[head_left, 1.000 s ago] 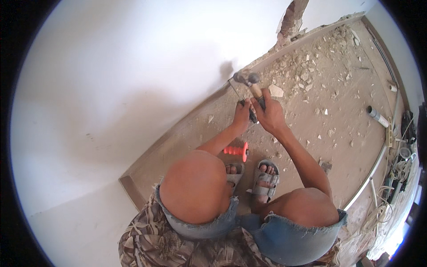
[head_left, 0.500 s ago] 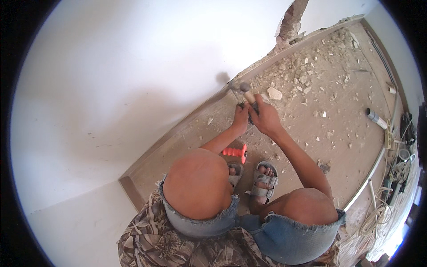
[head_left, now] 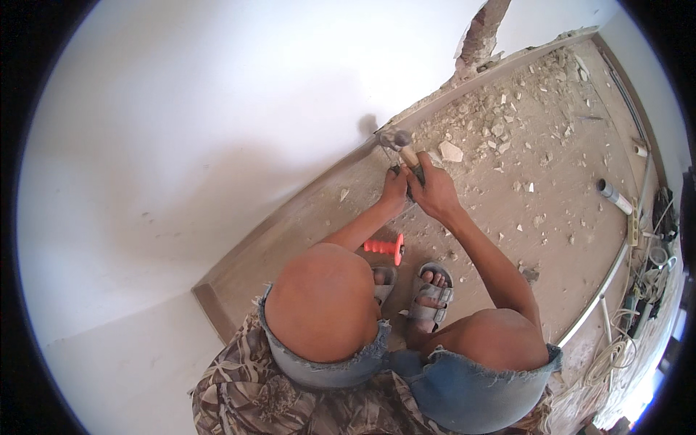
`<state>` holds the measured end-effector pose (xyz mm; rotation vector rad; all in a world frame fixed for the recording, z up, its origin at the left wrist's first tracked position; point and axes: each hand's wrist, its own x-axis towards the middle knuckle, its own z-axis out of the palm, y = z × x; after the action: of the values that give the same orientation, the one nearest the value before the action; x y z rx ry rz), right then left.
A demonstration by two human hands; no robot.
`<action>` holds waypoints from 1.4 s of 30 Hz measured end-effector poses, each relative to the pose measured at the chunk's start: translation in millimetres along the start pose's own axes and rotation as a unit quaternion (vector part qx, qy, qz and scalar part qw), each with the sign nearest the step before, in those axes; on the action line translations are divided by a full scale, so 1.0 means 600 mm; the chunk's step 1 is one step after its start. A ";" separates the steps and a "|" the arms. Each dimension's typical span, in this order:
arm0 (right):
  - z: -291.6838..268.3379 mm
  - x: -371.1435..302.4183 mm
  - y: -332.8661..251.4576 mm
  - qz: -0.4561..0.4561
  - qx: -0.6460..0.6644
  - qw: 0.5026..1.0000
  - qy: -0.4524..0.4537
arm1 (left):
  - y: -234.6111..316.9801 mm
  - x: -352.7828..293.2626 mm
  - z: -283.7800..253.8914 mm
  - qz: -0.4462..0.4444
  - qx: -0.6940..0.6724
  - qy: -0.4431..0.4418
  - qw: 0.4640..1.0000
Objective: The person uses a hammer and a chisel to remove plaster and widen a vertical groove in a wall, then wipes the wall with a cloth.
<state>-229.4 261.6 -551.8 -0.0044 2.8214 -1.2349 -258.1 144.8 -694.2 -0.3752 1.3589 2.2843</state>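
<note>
My right hand point(head_left: 435, 190) is closed round a hammer point(head_left: 408, 156) with a wooden shaft, dark grip and rounded metal head, held near the foot of the white wall. Close beside it, my left hand point(head_left: 394, 190) grips a slim metal tool point(head_left: 389, 154) with a dark handle; most of the handle is hidden by the fingers. Its thin shaft points towards the baseboard, just beside the hammer head. Whether the head touches the tool I cannot tell. On the floor by my feet lies a red ribbed chisel grip point(head_left: 382, 247) with a round hand guard.
Plaster rubble point(head_left: 500, 130) covers the floor along the broken baseboard, with a large chip point(head_left: 450, 151) near my right hand. A channel point(head_left: 480, 36) is cut into the wall. At the right lie a grey pipe point(head_left: 614, 196), a level point(head_left: 633, 226) and coiled cable point(head_left: 610, 362).
The hammer head shows sharper and a little to the right of where it was. Both hands keep their grips and have hardly moved.
</note>
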 end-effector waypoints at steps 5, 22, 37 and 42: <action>-0.002 0.017 0.038 -0.026 -0.082 0.996 -0.033 | 0.003 -0.002 0.026 -0.016 0.011 0.010 1.000; -0.005 -0.002 -0.009 -0.038 -0.007 0.999 0.015 | -0.015 0.019 -0.010 0.004 0.007 -0.043 0.999; -0.065 -0.059 0.034 0.117 0.143 0.975 0.124 | 0.004 -0.055 0.034 -0.105 -0.023 0.047 0.993; -0.062 -0.082 0.053 0.155 0.145 0.970 0.120 | 0.006 -0.033 0.031 -0.122 -0.030 0.031 0.992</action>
<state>-181.6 311.8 -547.4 0.6121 2.6502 -1.6417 -243.2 155.1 -673.7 -0.6026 1.2042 2.1295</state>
